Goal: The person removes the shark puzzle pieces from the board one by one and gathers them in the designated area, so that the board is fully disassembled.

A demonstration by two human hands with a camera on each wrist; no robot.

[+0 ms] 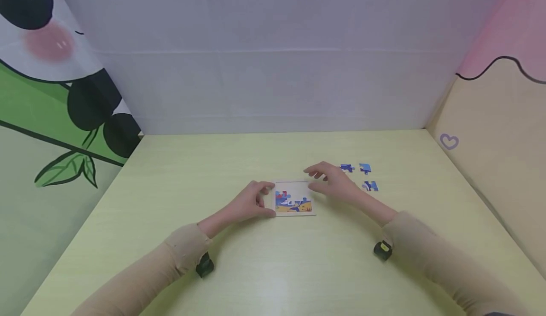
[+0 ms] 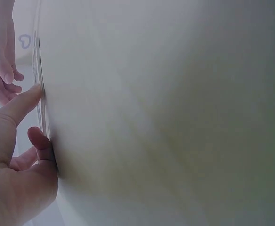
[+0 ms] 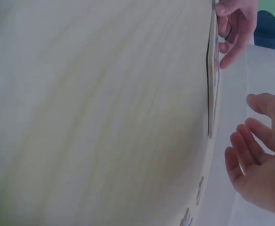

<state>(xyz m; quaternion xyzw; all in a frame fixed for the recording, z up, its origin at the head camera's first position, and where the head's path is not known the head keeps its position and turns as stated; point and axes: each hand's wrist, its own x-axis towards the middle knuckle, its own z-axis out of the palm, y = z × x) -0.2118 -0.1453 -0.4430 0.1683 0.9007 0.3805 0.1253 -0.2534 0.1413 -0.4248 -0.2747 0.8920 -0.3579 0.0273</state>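
A pale wood-grained table point(image 1: 256, 155) runs back to a plain greyish cloth backdrop point(image 1: 273, 84), flanked by a green cartoon panel point(image 1: 34, 93) on the person's left and a beige-and-pink panel point(image 1: 499, 126) on the right. The left hand point(image 1: 249, 202) braces a small puzzle tray point(image 1: 294, 186) near the table's middle, thumb at its lower left corner, forefinger at the upper one. The right hand point(image 1: 334, 182) is raised beside the tray's upper right corner, fingers loosely bent and holding nothing. Joined picture pieces point(image 1: 294, 205) fill the tray's lower part; pale base shows above them. Beyond the right hand lie loose blue pieces point(image 1: 365, 168), partly screened from me by that hand. Beige sleeves point(image 1: 187, 245) cover both forearms, with a small dark device point(image 1: 382, 250) under each wrist.
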